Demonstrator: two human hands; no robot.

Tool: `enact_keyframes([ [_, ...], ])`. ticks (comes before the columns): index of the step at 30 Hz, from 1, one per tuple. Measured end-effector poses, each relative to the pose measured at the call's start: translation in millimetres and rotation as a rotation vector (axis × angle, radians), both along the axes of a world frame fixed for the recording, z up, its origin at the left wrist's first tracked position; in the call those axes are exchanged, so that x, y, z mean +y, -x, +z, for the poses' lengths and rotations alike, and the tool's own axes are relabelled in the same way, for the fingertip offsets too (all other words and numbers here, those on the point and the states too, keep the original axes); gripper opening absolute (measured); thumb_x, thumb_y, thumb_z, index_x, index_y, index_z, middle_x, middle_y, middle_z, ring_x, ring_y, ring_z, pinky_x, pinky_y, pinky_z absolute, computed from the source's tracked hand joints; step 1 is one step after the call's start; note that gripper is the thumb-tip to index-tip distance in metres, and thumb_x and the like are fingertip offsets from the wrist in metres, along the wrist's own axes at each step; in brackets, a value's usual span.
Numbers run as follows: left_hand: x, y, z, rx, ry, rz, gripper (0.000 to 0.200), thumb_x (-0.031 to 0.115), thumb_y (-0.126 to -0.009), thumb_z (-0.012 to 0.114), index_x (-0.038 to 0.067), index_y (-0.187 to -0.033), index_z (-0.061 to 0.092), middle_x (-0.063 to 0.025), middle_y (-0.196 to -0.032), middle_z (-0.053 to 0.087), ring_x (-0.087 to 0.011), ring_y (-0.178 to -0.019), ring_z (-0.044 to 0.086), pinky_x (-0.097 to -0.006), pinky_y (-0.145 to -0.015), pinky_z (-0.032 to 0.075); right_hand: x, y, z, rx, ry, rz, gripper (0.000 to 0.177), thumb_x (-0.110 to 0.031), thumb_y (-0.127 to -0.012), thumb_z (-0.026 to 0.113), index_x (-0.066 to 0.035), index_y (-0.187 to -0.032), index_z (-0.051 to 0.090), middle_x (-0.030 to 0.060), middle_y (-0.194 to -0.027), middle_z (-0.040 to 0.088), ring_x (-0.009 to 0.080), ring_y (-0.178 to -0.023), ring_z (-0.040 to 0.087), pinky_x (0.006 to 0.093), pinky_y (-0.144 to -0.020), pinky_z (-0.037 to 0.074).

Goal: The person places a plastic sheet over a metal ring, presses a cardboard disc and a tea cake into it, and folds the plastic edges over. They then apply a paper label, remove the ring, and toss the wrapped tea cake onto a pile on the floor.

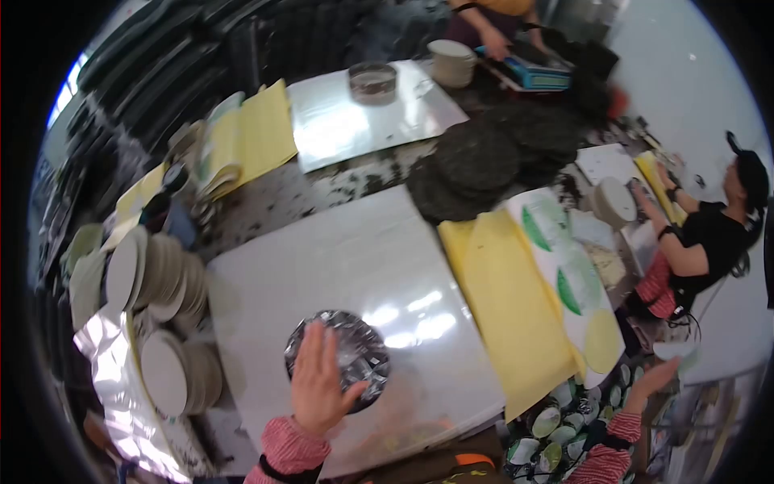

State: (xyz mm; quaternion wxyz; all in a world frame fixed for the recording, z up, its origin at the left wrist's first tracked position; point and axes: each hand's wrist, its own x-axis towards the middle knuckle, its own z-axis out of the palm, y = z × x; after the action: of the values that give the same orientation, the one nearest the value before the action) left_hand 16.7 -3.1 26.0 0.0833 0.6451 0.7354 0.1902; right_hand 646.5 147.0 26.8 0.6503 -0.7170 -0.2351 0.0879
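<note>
My left hand [318, 385] lies flat, fingers extended and thumb apart, on a round, dark disc [367, 363] in shiny clear wrapping. The disc rests on a glossy white board [322, 258]. Far out to the right, my right hand [657, 377] is stretched past the board, its fingers closed at the edge of a thin pale green and white piece [687, 357]. The fingertips are small and blurred there. Below that arm are several round white and green packs [547, 421].
Stacked pale discs [165, 375] stand left, beside crumpled foil [121, 387]. Yellow sheets [508, 315] and a green-printed sheet [564, 282] lie right. Dark round cakes [476, 161] are piled behind. Co-workers work at the right [701, 234] and at the back [500, 24].
</note>
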Motion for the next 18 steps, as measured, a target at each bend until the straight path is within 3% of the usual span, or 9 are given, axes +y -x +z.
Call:
enact_keyframes([
  [2,4.3,2.3,-4.1,0.059,0.09,-0.041,0.094,0.045,-0.08,0.072,-0.01,-0.145,0.032,-0.0302,-0.154,0.027,-0.0421,-0.144,0.028,-0.0487,-0.117,0.023,27.9,78.4,-71.4,-0.27,0.288,0.773,0.043,-0.021,-0.102,0.046,0.001,-0.139,0.039,0.0157,-0.133,0.054,0.0278,-0.121,0.055,0.046,-0.104,0.044],
  [3,5.2,1.3,-5.0,0.082,0.095,-0.044,0.094,0.046,-0.08,0.071,-0.011,-0.144,0.032,-0.0307,-0.153,0.027,-0.0416,-0.143,0.028,-0.0482,-0.118,0.023,5.9,199.6,-50.4,-0.266,0.292,0.793,0.043,-0.021,-0.102,0.046,0.001,-0.139,0.039,0.0157,-0.133,0.054,0.0278,-0.121,0.055,0.046,-0.104,0.044],
  [4,3.8,-1.6,-5.4,0.088,0.092,-0.026,0.094,0.046,-0.08,0.071,-0.011,-0.144,0.032,-0.0307,-0.153,0.027,-0.0416,-0.143,0.028,-0.0482,-0.118,0.023,-13.0,310.1,-26.4,-0.652,0.049,1.342,0.079,-0.025,-0.084,0.074,0.004,-0.146,0.034,0.0188,-0.147,0.041,0.0297,-0.139,0.037,0.0413,-0.113,0.034],
  [6,3.4,2.4,-4.5,0.122,0.099,-0.041,0.077,0.043,-0.087,0.064,-0.006,-0.142,0.041,-0.0273,-0.151,0.034,-0.0393,-0.143,0.03,-0.0452,-0.118,0.024,-33.9,403.3,-34.8,-0.996,-0.054,1.798,0.093,-0.046,-0.078,0.076,0.006,-0.144,0.037,0.0273,-0.146,0.04,0.0374,-0.138,0.041,0.045,-0.113,0.034],
  [9,-20.6,17.4,-80.6,-0.431,0.006,-0.198,0.063,0.038,-0.095,0.056,0.009,-0.148,0.039,-0.0128,-0.153,0.038,-0.0311,-0.14,0.038,-0.046,-0.117,0.026,-45.9,462.4,-5.9,-0.998,-0.277,1.991,0.097,-0.055,-0.078,0.071,0.01,-0.142,0.038,0.0307,-0.144,0.041,0.042,-0.136,0.041,0.0463,-0.114,0.033],
  [13,-14.1,8.3,-40.2,-0.447,0.081,-0.173,0.06,0.037,-0.099,0.052,0.009,-0.149,0.036,-0.0127,-0.151,0.04,-0.03,-0.138,0.04,-0.0467,-0.115,0.031,-57.3,476.1,9.4,-1.214,-0.015,1.964,0.09,-0.057,-0.087,0.059,0.012,-0.141,0.038,0.0299,-0.146,0.04,0.0397,-0.139,0.038,0.0466,-0.115,0.029],
  [15,-13.2,-1.8,-36.7,-1.77,-0.053,0.042,0.06,0.039,-0.099,0.051,0.008,-0.149,0.035,-0.0119,-0.149,0.043,-0.0281,-0.138,0.041,-0.0454,-0.113,0.035,-58.1,485.2,9.1,-1.214,0.114,1.923,0.087,-0.055,-0.089,0.057,0.011,-0.142,0.037,0.0287,-0.146,0.041,0.0398,-0.14,0.037,0.0462,-0.117,0.027],
  [16,-16.1,8.1,-39.3,-1.0,0.002,-0.123,0.059,0.034,-0.099,0.051,0.008,-0.149,0.035,-0.0133,-0.149,0.043,-0.0284,-0.137,0.042,-0.0431,-0.113,0.034,-51.4,501.4,-1.5,-0.719,0.085,2.068,0.084,-0.053,-0.09,0.056,0.008,-0.144,0.035,0.0268,-0.148,0.039,0.039,-0.141,0.034,0.0476,-0.118,0.023],
  [18,-11.1,10.1,-23.5,-0.815,-0.061,-0.086,0.054,0.025,-0.095,0.055,0.006,-0.144,0.042,-0.015,-0.146,0.046,-0.0311,-0.135,0.044,-0.0423,-0.112,0.036,-46.1,517.9,-23.2,-0.218,0.04,2.135,0.082,-0.051,-0.091,0.055,0.006,-0.147,0.033,0.0249,-0.151,0.036,0.0383,-0.143,0.031,0.049,-0.119,0.02],
])
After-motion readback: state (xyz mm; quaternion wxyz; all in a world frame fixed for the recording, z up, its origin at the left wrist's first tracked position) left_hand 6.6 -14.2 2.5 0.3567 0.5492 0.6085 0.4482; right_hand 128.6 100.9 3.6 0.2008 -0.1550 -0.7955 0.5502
